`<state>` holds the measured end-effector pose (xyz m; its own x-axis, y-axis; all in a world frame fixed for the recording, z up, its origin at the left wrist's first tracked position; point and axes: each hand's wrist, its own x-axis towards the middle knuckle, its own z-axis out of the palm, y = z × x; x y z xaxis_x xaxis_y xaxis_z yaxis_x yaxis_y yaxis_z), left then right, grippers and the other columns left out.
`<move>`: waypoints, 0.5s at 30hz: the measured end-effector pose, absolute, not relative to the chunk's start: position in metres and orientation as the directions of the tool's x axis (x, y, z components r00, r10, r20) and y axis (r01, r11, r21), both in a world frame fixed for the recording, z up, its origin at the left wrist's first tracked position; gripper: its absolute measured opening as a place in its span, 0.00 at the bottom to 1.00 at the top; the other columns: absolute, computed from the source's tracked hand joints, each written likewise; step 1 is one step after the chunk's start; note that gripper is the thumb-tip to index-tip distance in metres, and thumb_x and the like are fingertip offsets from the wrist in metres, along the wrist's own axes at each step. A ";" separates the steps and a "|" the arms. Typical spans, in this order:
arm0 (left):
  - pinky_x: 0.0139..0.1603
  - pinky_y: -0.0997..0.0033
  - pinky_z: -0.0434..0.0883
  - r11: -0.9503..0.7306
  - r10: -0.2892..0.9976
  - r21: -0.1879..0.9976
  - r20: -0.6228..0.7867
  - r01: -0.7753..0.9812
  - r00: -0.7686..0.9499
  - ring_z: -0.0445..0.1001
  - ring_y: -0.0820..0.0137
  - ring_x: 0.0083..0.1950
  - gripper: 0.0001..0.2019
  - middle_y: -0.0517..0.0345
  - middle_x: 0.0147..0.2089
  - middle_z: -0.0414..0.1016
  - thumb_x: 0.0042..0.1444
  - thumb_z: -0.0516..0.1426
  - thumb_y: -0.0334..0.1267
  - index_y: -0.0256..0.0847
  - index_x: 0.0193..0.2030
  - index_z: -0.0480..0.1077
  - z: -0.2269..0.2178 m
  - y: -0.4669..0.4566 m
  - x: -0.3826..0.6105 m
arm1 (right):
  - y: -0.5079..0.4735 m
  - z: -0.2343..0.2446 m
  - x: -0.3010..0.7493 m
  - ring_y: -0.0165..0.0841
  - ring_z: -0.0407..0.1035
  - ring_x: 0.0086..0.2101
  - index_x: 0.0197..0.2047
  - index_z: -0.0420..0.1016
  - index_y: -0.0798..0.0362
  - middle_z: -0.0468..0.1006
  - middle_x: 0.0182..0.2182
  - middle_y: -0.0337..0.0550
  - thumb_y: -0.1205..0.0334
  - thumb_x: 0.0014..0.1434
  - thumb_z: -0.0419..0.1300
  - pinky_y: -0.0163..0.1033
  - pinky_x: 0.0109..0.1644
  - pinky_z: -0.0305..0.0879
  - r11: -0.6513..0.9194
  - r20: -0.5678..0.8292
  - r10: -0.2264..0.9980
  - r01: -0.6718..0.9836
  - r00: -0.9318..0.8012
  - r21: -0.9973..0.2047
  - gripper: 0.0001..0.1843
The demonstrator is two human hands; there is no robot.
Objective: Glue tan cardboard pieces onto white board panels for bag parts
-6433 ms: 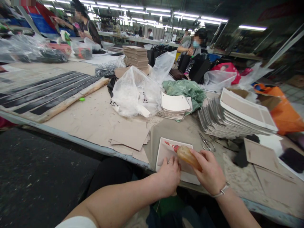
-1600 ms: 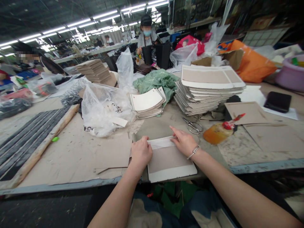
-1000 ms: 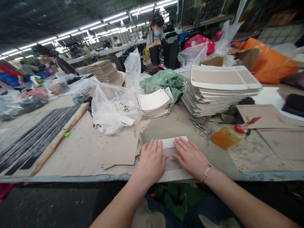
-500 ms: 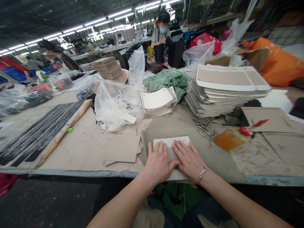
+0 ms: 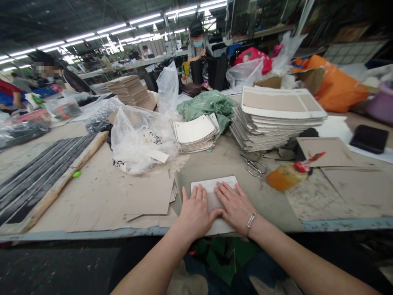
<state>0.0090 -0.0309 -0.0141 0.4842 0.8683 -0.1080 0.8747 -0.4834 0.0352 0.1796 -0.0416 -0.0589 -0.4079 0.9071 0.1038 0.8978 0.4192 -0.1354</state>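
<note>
A flat panel, white along its edge with a grey-beige middle [image 5: 214, 200], lies at the front of the table. My left hand [image 5: 196, 211] rests flat on its left part, fingers stretched forward. On the right part lies my right hand [image 5: 235, 205], also flat with its fingers extended, a bracelet on the wrist. The two thumbs meet near the panel's middle. Both hands cover much of the panel. Just left of it sits a small stack of beige boards [image 5: 150, 196]. Scissors [image 5: 254, 166] lie beyond my right hand, beside a jar of amber liquid [image 5: 285, 177] with a red-handled brush.
Behind the panel stand a short stack of white curved pieces [image 5: 195, 130] and a tall stack of bordered panels [image 5: 276, 106]. A clear plastic bag [image 5: 138, 139] and a green bag [image 5: 208, 106] lie nearby. Dark strips [image 5: 46, 176] occupy the left. A co-worker [image 5: 198, 43] sits opposite.
The view has turned slightly to the right, so things on the table appear shifted left. Both hands stay flat on the panel, with no clear movement over it.
</note>
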 end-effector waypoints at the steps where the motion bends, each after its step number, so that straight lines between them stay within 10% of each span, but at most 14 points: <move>1: 0.63 0.37 0.42 -0.486 0.866 0.035 -0.116 0.873 0.486 0.50 0.50 0.67 0.41 0.35 0.65 0.53 0.57 0.34 0.62 0.29 0.63 0.56 -0.014 -0.031 0.009 | -0.042 -0.058 0.179 0.42 0.45 0.62 0.64 0.54 0.57 0.52 0.63 0.50 0.50 0.62 0.47 0.56 0.64 0.36 0.411 0.099 0.911 0.900 -0.400 -0.146 0.31; 15: 0.59 0.30 0.42 -0.525 0.837 0.016 -0.169 0.851 0.520 0.49 0.47 0.67 0.37 0.35 0.67 0.49 0.58 0.40 0.60 0.29 0.63 0.56 -0.012 -0.026 0.005 | -0.040 -0.059 0.185 0.45 0.41 0.63 0.64 0.53 0.64 0.49 0.63 0.59 0.39 0.60 0.42 0.54 0.64 0.35 0.210 0.067 0.977 0.968 -0.202 -0.138 0.41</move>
